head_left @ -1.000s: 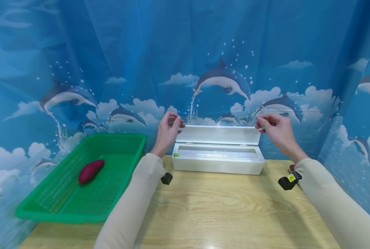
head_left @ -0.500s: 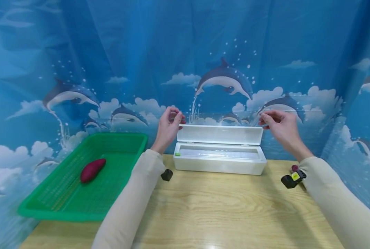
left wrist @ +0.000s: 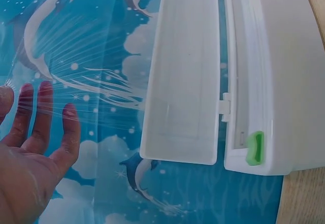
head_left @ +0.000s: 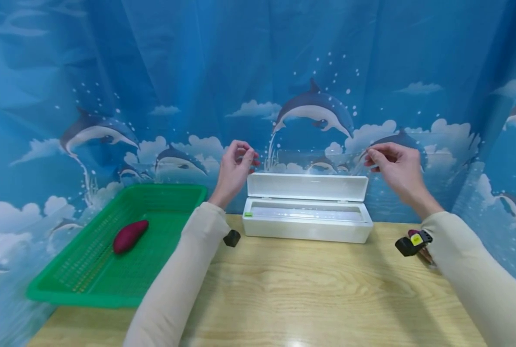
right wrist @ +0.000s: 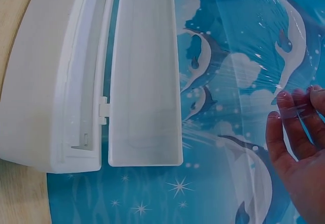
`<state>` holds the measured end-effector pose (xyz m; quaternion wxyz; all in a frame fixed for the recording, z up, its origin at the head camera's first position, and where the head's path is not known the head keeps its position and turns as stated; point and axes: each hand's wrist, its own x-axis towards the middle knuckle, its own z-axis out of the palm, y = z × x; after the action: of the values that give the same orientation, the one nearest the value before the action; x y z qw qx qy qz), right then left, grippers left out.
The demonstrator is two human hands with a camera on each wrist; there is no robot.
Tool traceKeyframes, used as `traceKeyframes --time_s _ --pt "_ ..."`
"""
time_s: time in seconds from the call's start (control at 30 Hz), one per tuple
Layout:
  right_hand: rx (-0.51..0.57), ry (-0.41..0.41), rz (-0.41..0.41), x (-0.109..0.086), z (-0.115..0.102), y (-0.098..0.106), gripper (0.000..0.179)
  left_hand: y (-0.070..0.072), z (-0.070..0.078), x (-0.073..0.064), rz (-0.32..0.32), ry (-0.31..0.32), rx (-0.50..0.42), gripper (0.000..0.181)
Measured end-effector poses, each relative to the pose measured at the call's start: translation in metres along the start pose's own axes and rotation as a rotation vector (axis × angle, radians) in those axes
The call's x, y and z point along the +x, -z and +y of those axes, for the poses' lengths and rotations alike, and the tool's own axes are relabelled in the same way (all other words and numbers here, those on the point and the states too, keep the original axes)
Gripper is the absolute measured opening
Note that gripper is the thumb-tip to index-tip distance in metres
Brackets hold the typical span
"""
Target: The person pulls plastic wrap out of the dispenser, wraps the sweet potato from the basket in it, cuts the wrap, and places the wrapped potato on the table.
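A clear sheet of cling film [right wrist: 249, 56] stretches between both hands, wrinkled where the fingers gather it. My left hand [head_left: 235, 168] pinches one corner between thumb and fingertips, above and left of the white cling film dispenser [head_left: 305, 232]. At the opposite corner, my right hand [head_left: 396, 169] pinches the film up and to the right of the box. The dispenser's lid [head_left: 306, 187] stands tipped back on its hinges, and film lies inside the long trough. A green slider [left wrist: 256, 148] sits at the left end of the box's rim.
On the left stands a green plastic basket [head_left: 167, 250] with a purple sweet potato [head_left: 129, 236] in it. Another purplish thing [head_left: 425, 255] lies at the right, mostly hidden by the right wrist. A dolphin-print curtain [head_left: 188, 72] hangs behind the wooden table [head_left: 310, 294].
Both hands have risen a little, drawing the film higher above the lid. The right hand has also shifted right. The box and basket stay in place.
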<state>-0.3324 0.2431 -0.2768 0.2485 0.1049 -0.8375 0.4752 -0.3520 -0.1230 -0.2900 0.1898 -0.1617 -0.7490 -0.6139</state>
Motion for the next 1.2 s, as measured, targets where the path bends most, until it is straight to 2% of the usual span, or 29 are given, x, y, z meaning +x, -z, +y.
traceKeyframes --time_s 0.33,0.53,0.83,1.2 --pt "0.005 0.0 0.011 0.004 -0.011 0.004 0.037 0.006 0.009 0.004 -0.012 0.005 -0.023 0.018" --pt "-0.011 0.021 0.017 0.006 -0.015 0.007 0.036 0.007 0.012 0.005 -0.009 -0.025 -0.026 0.016" --pt "0.018 0.046 0.037 0.006 -0.022 0.009 0.034 0.007 0.019 0.006 0.001 -0.027 -0.023 0.015" --pt "0.031 0.071 0.058 0.006 -0.029 0.013 0.033 0.008 0.027 0.004 0.016 -0.065 -0.028 0.016"
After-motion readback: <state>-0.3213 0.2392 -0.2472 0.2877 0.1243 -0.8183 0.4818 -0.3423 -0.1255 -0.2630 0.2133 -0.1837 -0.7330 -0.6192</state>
